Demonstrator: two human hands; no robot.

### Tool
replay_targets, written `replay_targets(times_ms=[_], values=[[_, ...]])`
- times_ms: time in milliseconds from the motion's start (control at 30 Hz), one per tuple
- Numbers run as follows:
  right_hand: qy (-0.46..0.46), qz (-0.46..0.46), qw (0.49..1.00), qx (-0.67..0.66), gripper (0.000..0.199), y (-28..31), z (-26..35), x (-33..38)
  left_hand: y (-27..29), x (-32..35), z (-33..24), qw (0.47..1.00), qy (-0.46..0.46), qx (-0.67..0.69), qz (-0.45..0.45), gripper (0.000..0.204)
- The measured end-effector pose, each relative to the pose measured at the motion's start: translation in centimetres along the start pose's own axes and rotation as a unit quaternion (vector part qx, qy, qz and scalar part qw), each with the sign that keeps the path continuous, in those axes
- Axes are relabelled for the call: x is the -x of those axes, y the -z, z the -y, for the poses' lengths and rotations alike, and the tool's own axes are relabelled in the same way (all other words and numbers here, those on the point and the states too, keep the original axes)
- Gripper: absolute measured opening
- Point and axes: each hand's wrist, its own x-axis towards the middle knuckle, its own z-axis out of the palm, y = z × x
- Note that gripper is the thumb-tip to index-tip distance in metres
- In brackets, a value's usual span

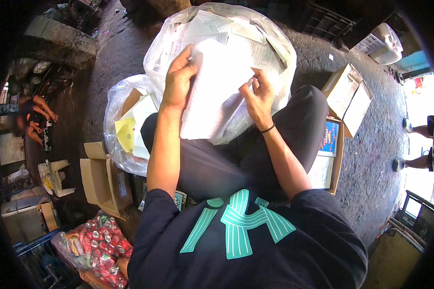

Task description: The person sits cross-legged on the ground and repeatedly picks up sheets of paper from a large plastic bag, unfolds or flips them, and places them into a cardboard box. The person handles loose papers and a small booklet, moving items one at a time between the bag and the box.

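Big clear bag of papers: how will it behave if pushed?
The bag is likely heavy, being packed with sheets. Its thin, wrinkled plastic would probably flex. Loose ones at the open top might slide out if it tips.

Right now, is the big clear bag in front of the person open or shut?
Open: the bag is spread wide at the top, and loose papers show inside it.

We see white paper sheets (pixel 210 98), faintly lined, glare washing out their upper part; how many, we cannot tell. Their long sides run away from us, between our left hand (pixel 179 79) and right hand (pixel 259 98), above the near part of the clear plastic bag (pixel 288 77).
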Motion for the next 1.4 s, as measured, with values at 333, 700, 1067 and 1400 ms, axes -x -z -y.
replay_targets(times_ms=[333, 700, 1067, 1400], values=[[-0.067, 0.039, 0.997, -0.008, 0.026, 0.0, 1.4, 1.0, 4.4, 2.2, -0.2, 0.982, -0.097, -0.027, -0.162, 0.019], [0.025, 0.056, 0.939, 0.338, 0.064, 0.7, 1.0, 0.6, 5.5, -3.6, -3.8, 0.703, -0.158, -0.614, -0.321, 0.019], [-0.068, -0.096, 0.964, 0.237, 0.065, 2.1, 1.2, -1.7, 2.2, -7.2, 6.4, 0.690, 0.063, -0.721, -0.003, 0.075], [-0.137, -0.194, 0.925, 0.297, 0.058, 1.9, -4.3, -3.8, -6.1, 5.3, 6.8, 0.811, -0.112, -0.561, 0.124, 0.095]])
